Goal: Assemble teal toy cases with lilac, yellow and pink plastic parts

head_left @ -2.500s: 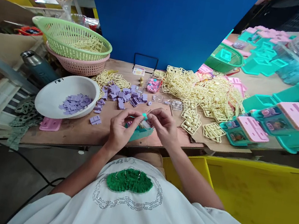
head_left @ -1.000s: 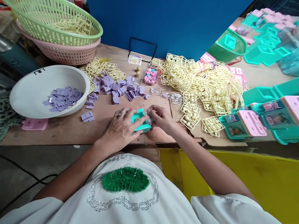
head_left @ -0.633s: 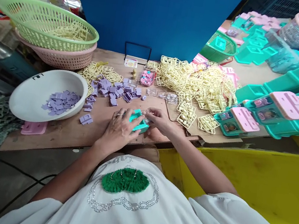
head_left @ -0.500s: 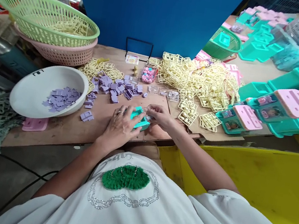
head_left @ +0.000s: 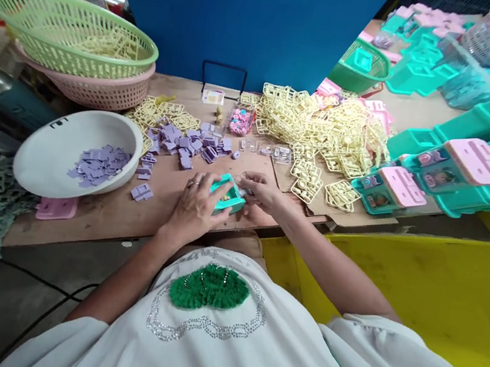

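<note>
Wooden bench [head_left: 100, 221] fills mid-frame. Left hand [head_left: 196, 203] holds a small teal box [head_left: 226, 194] at centre, fingers curled around its near side. Right hand [head_left: 265, 192], fingers narrow, pinches its right edge. Purple pieces [head_left: 186, 141] lie just above.

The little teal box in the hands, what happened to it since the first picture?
Both hands lowered it onto the table. The left hand now grips the teal box against the wood, tipped so that its open side shows. The right hand has its fingertips at the box's right edge. The white bowl and the purple pieces stayed put.
</note>
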The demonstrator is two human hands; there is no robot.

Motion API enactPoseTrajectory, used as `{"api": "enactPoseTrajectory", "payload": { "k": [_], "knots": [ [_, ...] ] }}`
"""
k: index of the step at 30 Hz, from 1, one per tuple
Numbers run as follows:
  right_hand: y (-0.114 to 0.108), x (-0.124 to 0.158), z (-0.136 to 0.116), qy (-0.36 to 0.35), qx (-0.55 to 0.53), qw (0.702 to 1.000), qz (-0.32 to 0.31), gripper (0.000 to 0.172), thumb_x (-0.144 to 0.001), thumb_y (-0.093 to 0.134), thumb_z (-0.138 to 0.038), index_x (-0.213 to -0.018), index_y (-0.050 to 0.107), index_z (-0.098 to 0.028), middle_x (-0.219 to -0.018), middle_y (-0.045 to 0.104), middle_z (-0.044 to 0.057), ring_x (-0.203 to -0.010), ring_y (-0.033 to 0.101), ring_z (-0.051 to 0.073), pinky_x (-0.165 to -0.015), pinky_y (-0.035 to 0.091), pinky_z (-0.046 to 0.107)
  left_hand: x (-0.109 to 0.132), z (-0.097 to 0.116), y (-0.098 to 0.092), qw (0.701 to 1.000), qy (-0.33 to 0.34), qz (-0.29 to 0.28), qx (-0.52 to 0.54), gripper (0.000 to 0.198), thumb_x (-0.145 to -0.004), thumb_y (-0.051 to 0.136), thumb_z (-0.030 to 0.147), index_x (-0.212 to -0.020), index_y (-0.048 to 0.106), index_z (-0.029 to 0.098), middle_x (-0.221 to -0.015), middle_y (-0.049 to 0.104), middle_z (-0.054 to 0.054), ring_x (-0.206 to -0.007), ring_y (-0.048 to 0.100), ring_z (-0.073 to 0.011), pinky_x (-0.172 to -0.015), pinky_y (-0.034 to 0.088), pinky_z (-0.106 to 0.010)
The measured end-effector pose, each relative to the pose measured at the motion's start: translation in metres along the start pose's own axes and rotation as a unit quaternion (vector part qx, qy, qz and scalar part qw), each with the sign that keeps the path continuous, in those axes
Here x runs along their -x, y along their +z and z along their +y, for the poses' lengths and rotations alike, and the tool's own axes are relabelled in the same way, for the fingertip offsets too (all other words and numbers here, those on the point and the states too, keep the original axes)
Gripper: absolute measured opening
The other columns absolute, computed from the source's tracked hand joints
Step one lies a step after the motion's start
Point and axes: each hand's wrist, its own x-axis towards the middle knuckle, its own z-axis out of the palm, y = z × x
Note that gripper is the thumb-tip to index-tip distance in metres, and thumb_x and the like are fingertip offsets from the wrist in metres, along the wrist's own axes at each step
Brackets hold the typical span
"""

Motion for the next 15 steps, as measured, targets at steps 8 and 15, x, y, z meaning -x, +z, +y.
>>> {"api": "enactPoseTrajectory", "payload": {
  "k": [8,15],
  "knots": [
    [0.016,0.030,0.006,-0.318,0.262,0.888,0.204,0.061,-0.102,0.049,-0.072,-0.093,0.077,-0.019,-0.088,0.070,0.009,-0.083,0.069,0.021,-0.073,0.060,0.034,0.031,-0.024,0.035,0.944,-0.170,0.144,0.242,0.121,-0.075,0.093,0.034,-0.168,0.017,0.030,-0.145,0.058,-0.014,-0.131,0.065,-0.0293,-0.113,0.055,-0.045],
    [0.033,0.043,0.019,-0.424,0.543,0.718,0.098,0.043,-0.111,0.042,-0.037,-0.139,0.069,-0.020,-0.132,0.069,0.018,-0.122,0.059,0.034,-0.106,0.052,0.059,0.030,-0.033,0.037,0.954,-0.133,0.123,0.237,0.083,-0.081,0.089,0.045,-0.149,0.049,0.020,-0.143,0.060,-0.017,-0.136,0.063,-0.0304,-0.115,0.054,-0.045]
  ]
}}
